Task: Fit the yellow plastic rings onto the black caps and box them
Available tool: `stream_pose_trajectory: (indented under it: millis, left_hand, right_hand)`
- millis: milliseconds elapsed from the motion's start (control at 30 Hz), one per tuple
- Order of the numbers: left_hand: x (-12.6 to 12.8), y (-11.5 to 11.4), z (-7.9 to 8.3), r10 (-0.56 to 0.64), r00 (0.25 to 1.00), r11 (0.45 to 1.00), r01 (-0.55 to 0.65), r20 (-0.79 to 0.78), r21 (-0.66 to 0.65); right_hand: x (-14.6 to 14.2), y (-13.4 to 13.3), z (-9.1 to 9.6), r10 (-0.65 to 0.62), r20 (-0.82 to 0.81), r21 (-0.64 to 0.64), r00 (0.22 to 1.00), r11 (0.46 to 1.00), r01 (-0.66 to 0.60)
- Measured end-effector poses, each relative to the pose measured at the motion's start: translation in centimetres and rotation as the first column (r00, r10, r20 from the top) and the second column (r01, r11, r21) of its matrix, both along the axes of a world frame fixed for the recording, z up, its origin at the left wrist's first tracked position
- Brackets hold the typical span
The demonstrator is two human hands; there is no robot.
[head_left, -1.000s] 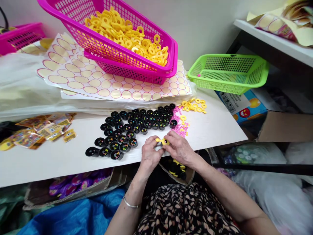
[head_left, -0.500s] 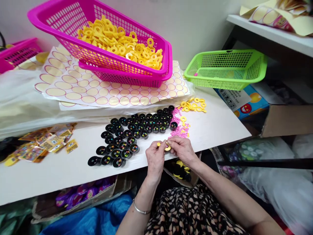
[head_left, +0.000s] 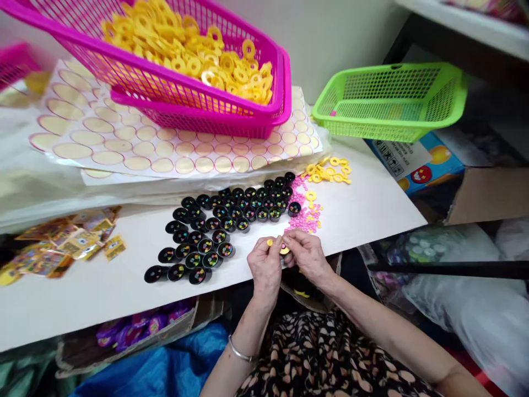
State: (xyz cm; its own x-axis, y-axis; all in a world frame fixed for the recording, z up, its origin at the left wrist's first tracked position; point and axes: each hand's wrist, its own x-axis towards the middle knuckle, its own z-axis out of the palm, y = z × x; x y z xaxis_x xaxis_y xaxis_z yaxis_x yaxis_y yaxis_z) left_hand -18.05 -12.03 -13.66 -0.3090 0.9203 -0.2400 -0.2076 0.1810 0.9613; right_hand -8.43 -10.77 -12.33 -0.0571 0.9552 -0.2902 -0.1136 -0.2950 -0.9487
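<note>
My left hand (head_left: 265,266) and my right hand (head_left: 306,255) meet at the table's front edge, fingers pinched together. Between them they hold a small yellow plastic ring (head_left: 284,250) with something dark pinkish in its middle; a yellow tab sticks out by the left thumb. Fingertips hide part of it. Just beyond my hands lie many tiny pink beads (head_left: 305,221) with a few yellow bits, and one loose yellow ring (head_left: 310,196). To the left, black round cups (head_left: 210,259) with coloured specks inside stand in a dense group.
A pink basket (head_left: 173,117) full of yellow rings rests on sticker sheets (head_left: 136,162) at the back. More yellow rings (head_left: 330,170) lie near a green basket (head_left: 388,132). Printed cards (head_left: 82,242) are piled on the left. A cardboard box (head_left: 487,196) stands right of the table.
The view has shifted slightly, so the baskets sit higher in the picture. My hands keep their pinch on the yellow ring, with hardly any movement.
</note>
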Motion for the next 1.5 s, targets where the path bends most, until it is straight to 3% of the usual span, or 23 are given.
stream_pose_trajectory:
  millis: [100,200,433,700,833,1000,1100,1200,1300,1400,1500]
  left_hand:
    - [-0.1,0.1,0.7,-0.017,0.99,0.997,0.028,0.143,-0.074]
    - [-0.2,0.0,1.1,-0.027,0.981,0.992,0.05,0.19,-0.118]
    - [-0.1,0.2,1.2,-0.06,0.985,0.99,0.079,0.16,-0.113]
    - [-1.8,-0.2,1.2,-0.299,0.953,0.954,0.298,0.059,0.023]
    - [-1.9,0.0,0.8,-0.311,0.95,0.95,0.312,-0.041,0.013]
    - [-0.9,0.6,0.5,-0.16,0.986,0.987,0.16,-0.052,-0.009]
    - [-0.4,0.8,0.6,-0.134,0.989,0.991,0.135,-0.057,0.0]
    - [-0.6,0.6,0.6,-0.159,0.986,0.987,0.16,-0.049,0.008]
    - [-1.4,0.2,0.4,-0.233,0.972,0.97,0.231,0.02,0.071]
    - [-2.1,-0.2,0.2,-0.369,0.929,0.917,0.367,-0.017,0.155]
    - [-2.0,-0.4,0.4,-0.374,0.895,0.882,0.424,-0.242,0.207]
  right_hand:
    - [0.0,0.1,0.4,0.046,-0.093,-0.078,0.995,0.996,-0.054]
    - [0.1,0.1,0.7,0.075,-0.176,-0.119,0.981,0.988,-0.097]
    - [0.5,-0.5,-0.1,0.127,-0.273,-0.073,0.953,0.986,-0.152]
    - [1.9,-0.5,0.0,0.283,-0.304,-0.021,0.91,0.953,-0.303]
    - [2.3,0.2,0.5,0.314,-0.277,-0.062,0.908,0.937,-0.343]
    - [2.1,0.8,0.4,0.252,-0.268,-0.12,0.93,0.949,-0.291]
    - [1.7,0.4,0.2,0.235,-0.198,-0.082,0.951,0.963,-0.256]
    - [1.5,-0.5,0.0,0.198,-0.032,0.118,0.98,0.974,-0.193]
    - [1.2,-1.4,-0.2,0.109,0.152,0.315,0.982,0.937,-0.153]
    - [0.9,-1.7,-0.4,0.043,0.096,0.301,0.994,0.951,-0.07]
    - [0.7,-1.8,-0.2,-0.02,-0.003,0.236,1.0,0.972,0.02]
